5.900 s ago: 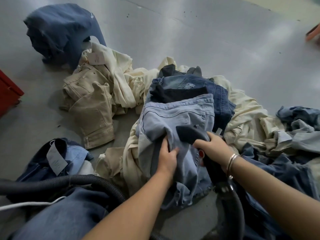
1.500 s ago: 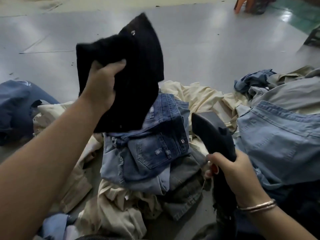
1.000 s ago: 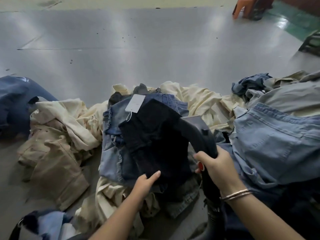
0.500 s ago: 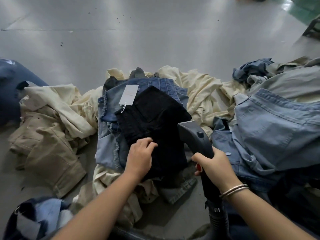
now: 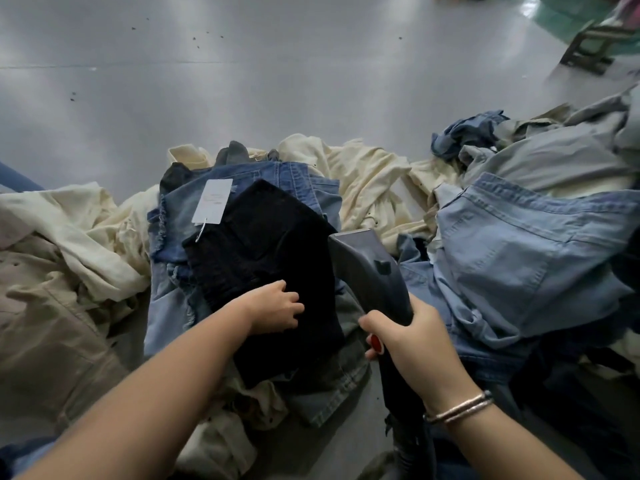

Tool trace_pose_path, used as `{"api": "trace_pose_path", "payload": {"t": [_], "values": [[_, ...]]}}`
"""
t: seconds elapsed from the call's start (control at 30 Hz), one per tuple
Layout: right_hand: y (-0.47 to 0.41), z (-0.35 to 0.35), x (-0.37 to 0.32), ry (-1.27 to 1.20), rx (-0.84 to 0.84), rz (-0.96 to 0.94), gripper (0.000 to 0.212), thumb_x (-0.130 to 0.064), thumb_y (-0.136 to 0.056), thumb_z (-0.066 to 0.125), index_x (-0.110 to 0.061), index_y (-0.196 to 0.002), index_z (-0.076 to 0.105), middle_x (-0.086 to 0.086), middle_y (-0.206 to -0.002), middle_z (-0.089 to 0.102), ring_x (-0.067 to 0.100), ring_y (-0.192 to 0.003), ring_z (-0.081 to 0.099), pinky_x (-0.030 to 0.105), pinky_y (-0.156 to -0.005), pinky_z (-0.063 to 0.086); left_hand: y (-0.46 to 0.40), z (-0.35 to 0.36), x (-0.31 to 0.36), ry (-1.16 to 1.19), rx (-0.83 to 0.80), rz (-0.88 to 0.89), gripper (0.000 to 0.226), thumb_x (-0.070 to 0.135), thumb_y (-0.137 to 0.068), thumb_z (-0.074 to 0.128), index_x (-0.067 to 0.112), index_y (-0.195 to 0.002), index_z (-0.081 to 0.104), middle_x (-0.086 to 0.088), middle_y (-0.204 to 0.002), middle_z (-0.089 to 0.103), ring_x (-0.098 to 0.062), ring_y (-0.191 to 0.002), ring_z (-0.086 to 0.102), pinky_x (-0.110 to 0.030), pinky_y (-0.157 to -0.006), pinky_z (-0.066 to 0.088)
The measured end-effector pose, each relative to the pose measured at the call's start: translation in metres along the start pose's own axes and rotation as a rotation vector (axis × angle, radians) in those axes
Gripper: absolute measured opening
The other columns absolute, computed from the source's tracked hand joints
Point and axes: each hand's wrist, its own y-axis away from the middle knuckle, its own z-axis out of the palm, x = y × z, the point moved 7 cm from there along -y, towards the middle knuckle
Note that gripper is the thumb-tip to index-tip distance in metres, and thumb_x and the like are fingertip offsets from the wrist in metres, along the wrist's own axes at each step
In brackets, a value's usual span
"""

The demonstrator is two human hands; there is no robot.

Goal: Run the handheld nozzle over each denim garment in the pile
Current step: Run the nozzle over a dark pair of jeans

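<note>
Right hand (image 5: 412,344) wrapped tight round the handle of the dark grey nozzle (image 5: 370,271), thumb near a red button (image 5: 375,342) on the handle. Two thin bracelets (image 5: 460,408) on that wrist. Wide flat mouth of the nozzle up and away from the hand, right at the edge of the black garment (image 5: 273,271); cannot tell if touching it. Left hand (image 5: 277,308) resting on the black garment, fingers bent a little and pressing down on the cloth, not wrapped round anything. Black garment lying on top of the pile, in the middle, between the two hands and a bit further out. White tag (image 5: 212,201) on a string at the far left corner of the black garment. Blue jeans (image 5: 249,178) under it, sticking out on the far side and the left. Grey denim (image 5: 332,386) under the near end, close to the right hand. Big light blue jeans (image 5: 519,258) just to the right of the nozzle. Cream clothes (image 5: 367,178) behind the pile and more cream cloth (image 5: 79,233) on the left. Tan garment (image 5: 45,327) on the near left. All of it down on a shiny grey floor (image 5: 277,74). Dark hose (image 5: 414,445) running down from the handle under the right wrist.
</note>
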Motion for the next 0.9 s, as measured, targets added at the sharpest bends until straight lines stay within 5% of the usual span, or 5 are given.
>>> {"api": "trace_pose_path", "payload": {"t": [0.27, 0.47, 0.53, 0.8, 0.9], "values": [[-0.001, -0.014, -0.014, -0.099, 0.044, 0.019, 0.011, -0.002, -0.076, 0.064, -0.006, -0.072, 0.055, 0.005, -0.053, 0.051, 0.018, -0.052, 0.050, 0.023, -0.046, 0.047, 0.030, -0.004, -0.034, 0.070, -0.009, -0.295, 0.043, 0.031, -0.097, 0.039, 0.022, -0.139, 0.034, -0.010, -0.152, 0.025, -0.027, -0.139, 0.025, -0.059, -0.104, 0.027], [0.001, -0.011, -0.001, -0.018, 0.036, 0.037, 0.013, -0.005, -0.074, 0.066, -0.010, -0.067, 0.056, -0.004, -0.048, 0.051, 0.013, -0.048, 0.052, 0.028, -0.050, 0.050, 0.139, 0.093, -0.048, 1.809, 0.498, -1.918, 0.098, 0.049, -0.075, 0.075, 0.005, -0.145, 0.022, -0.019, -0.146, 0.035, -0.037, -0.130, 0.041, -0.048, -0.104, 0.040], [-0.002, -0.005, 0.001, 0.009, 0.027, 0.042, 0.013, -0.008, -0.074, 0.067, -0.011, -0.067, 0.057, -0.006, -0.047, 0.051, 0.011, -0.047, 0.053, 0.027, -0.049, 0.050, 0.125, 0.104, -0.029, 2.248, 0.744, -1.838, 0.073, 0.039, -0.080, 0.074, 0.003, -0.136, 0.043, -0.015, -0.131, 0.055, -0.032, -0.111, 0.057, -0.041, -0.094, 0.049], [0.000, 0.030, -0.002, 0.145, -0.034, -0.017, 0.010, -0.013, -0.074, 0.070, -0.019, -0.077, 0.062, -0.009, -0.054, 0.061, 0.005, -0.046, 0.058, 0.024, -0.047, 0.050, 0.143, 0.092, 0.052, 2.102, 1.348, -2.129, 0.024, 0.024, -0.098, 0.052, 0.009, -0.117, 0.050, -0.011, -0.118, 0.055, -0.026, -0.091, 0.058, -0.026, -0.047, 0.055], [0.003, 0.038, 0.004, 0.183, -0.047, -0.005, 0.011, -0.013, -0.074, 0.070, -0.017, -0.081, 0.063, -0.007, -0.058, 0.060, 0.004, -0.046, 0.057, 0.022, -0.045, 0.049, 0.118, 0.092, 0.100, 2.558, 1.226, -2.223, 0.035, 0.013, -0.099, 0.048, 0.007, -0.133, 0.043, -0.014, -0.133, 0.047, -0.034, -0.089, 0.060, -0.030, -0.050, 0.057]]}}
